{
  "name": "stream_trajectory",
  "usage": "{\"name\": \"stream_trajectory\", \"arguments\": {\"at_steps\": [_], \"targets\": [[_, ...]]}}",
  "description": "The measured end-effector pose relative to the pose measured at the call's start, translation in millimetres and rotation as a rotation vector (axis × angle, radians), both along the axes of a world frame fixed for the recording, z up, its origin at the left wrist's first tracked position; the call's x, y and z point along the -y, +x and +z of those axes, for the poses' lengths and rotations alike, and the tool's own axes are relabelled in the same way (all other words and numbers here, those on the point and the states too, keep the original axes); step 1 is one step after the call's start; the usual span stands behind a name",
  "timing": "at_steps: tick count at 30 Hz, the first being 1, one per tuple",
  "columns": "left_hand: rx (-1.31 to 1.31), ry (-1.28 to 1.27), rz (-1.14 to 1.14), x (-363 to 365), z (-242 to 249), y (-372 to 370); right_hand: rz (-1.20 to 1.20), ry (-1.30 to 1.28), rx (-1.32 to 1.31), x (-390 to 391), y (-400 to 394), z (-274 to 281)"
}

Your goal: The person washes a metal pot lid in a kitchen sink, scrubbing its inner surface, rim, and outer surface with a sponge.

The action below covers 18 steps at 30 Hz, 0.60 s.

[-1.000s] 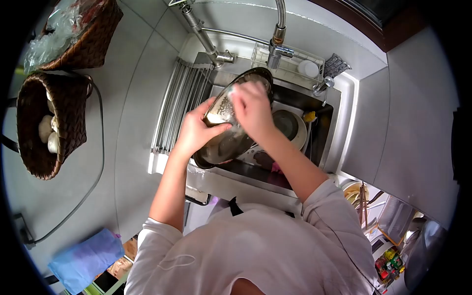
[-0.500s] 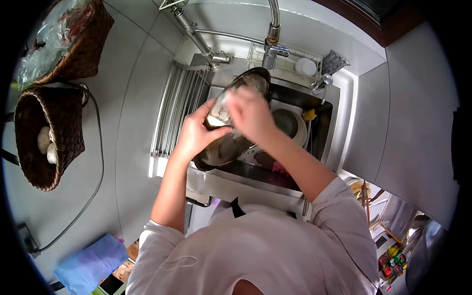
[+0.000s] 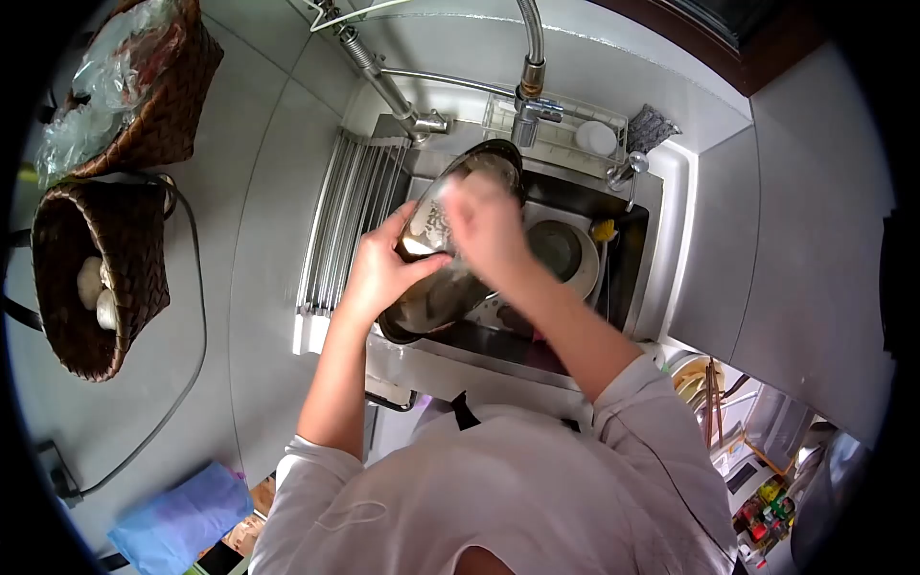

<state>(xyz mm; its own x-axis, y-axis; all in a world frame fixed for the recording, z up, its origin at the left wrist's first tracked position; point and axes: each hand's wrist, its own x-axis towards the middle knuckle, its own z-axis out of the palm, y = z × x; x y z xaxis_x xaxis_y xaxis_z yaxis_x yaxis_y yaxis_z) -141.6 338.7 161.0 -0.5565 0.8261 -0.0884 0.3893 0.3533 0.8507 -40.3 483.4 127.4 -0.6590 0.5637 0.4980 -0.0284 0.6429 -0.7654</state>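
A dark metal pan is tilted over the sink, its open side facing me. My left hand grips its left rim. Inside the pan's upper half my right hand presses against the metal, blurred by motion, with its fingers closed on what looks like a pale sponge that is mostly hidden. Suds or water streaks show on the pan's inner wall near my fingers.
A round bowl lies in the sink under the faucet. A ribbed drying rack borders the sink's left side. Two woven baskets and a cable sit on the left counter, with a blue cloth near its front.
My right hand has slid slightly down and left inside the pan with a rubbing motion. My left hand keeps its grip on the rim; the pan has barely shifted.
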Motion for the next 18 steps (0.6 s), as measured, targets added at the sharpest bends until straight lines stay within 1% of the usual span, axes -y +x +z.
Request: {"name": "stream_trajectory", "arguments": {"at_steps": [1, 2, 3, 4, 5, 6, 7, 8, 9, 10, 11, 12, 13, 14, 15, 16, 17, 18], "targets": [[-0.03, -0.035, -0.013, -0.7, 0.7, -1.4, 0.05, 0.073, -0.065, 22.3, 3.0, 2.8], [-0.103, -0.13, -0.009, -0.9, 7.0, -0.2, 0.089, 0.074, -0.06, 23.7, 4.2, 0.3], [-0.067, -0.068, -0.021, -1.7, 4.5, -1.5, 0.124, 0.076, -0.057, 23.8, 4.6, -2.7], [-0.029, -0.007, -0.029, -1.0, -0.2, -1.6, 0.089, 0.101, -0.009, 12.4, 5.7, 2.3], [0.012, 0.052, -0.036, 0.7, -3.9, -0.4, 0.028, -0.076, 0.068, -4.0, 3.4, -2.1], [0.074, 0.123, -0.038, -0.7, -6.3, 1.1, -0.023, -0.095, 0.086, -33.3, 0.3, -15.6], [0.062, 0.106, -0.04, -3.1, -2.9, 1.6, -0.081, -0.11, 0.096, -53.1, -2.4, -11.0], [0.053, 0.088, -0.039, -3.8, 1.4, 3.5, -0.106, -0.098, 0.12, -38.5, -1.6, -10.3], [0.049, 0.066, -0.034, -3.6, 3.1, 5.9, -0.072, -0.066, 0.103, -17.1, -1.0, -10.4], [0.002, 0.004, -0.015, -2.2, 3.5, 4.3, -0.003, -0.001, 0.006, 6.0, 1.3, -5.6], [0.013, -0.01, -0.014, -2.7, 4.7, 5.5, 0.062, 0.063, -0.091, 18.8, 3.2, -0.3], [0.023, -0.025, -0.015, -2.6, 7.3, 6.7, 0.071, 0.062, -0.093, 15.0, 6.8, 4.4], [0.03, -0.036, -0.014, -3.9, 8.9, 6.6, 0.015, 0.007, -0.039, 2.8, 6.8, 1.2], [0.047, 0.024, -0.019, -3.3, 3.2, 6.5, -0.036, -0.053, 0.018, -15.2, 5.3, -4.8], [0.036, 0.029, -0.019, -2.0, 1.3, 7.9, -0.088, -0.109, 0.073, -33.8, 3.0, -11.6], [0.019, 0.041, -0.024, -2.9, 1.5, 8.3, -0.137, -0.118, -0.011, -51.1, -2.0, -20.6], [0.002, 0.054, -0.031, -4.4, 1.7, 8.3, -0.145, -0.114, -0.006, -51.1, -4.1, -30.2], [0.017, 0.076, -0.017, -5.6, 0.3, 9.7, -0.085, -0.098, 0.022, -37.5, -2.2, -21.1]]}}
